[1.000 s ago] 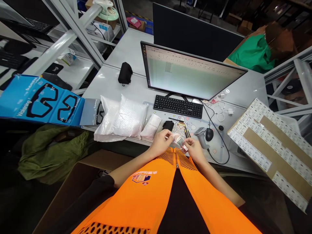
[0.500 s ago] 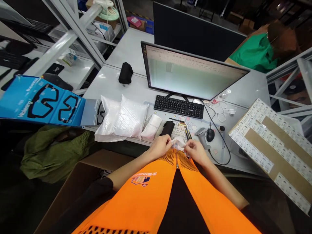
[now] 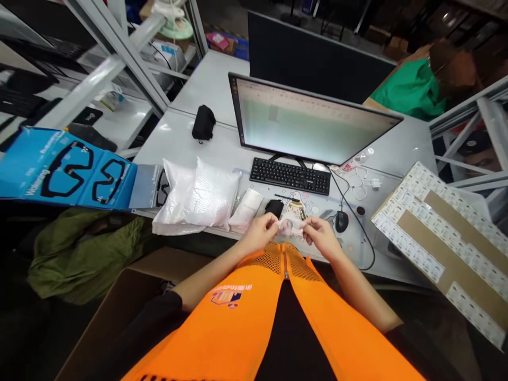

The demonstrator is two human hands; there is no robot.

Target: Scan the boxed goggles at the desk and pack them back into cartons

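Observation:
A small translucent whitish plastic bag (image 3: pixel 291 227) is stretched between my hands, just above the desk's near edge. My left hand (image 3: pixel 259 233) pinches its left end between thumb and fingers. Its right end is pinched by my right hand (image 3: pixel 323 238). What the bag holds, if anything, is too blurred to tell. A black pouch (image 3: pixel 273 207) lies right behind my left hand, and a slim white packet (image 3: pixel 246 207) is to the left of it. Beyond the bag, a printed desk mat (image 3: pixel 313 209) carries a thin black pen (image 3: pixel 287 197).
White padded mailers (image 3: pixel 212 193) lie left of the packet, beside a blue printed box (image 3: pixel 71 168). Behind are a keyboard (image 3: pixel 289 175) and a monitor (image 3: pixel 317 124). To the right are a mouse (image 3: pixel 342 221) with its cable and a carton covered in labels (image 3: pixel 444 238).
Both hands have moved slightly forward, away from the vest. The right hand has shifted a little right, and the plastic bag is now drawn out flatter between them.

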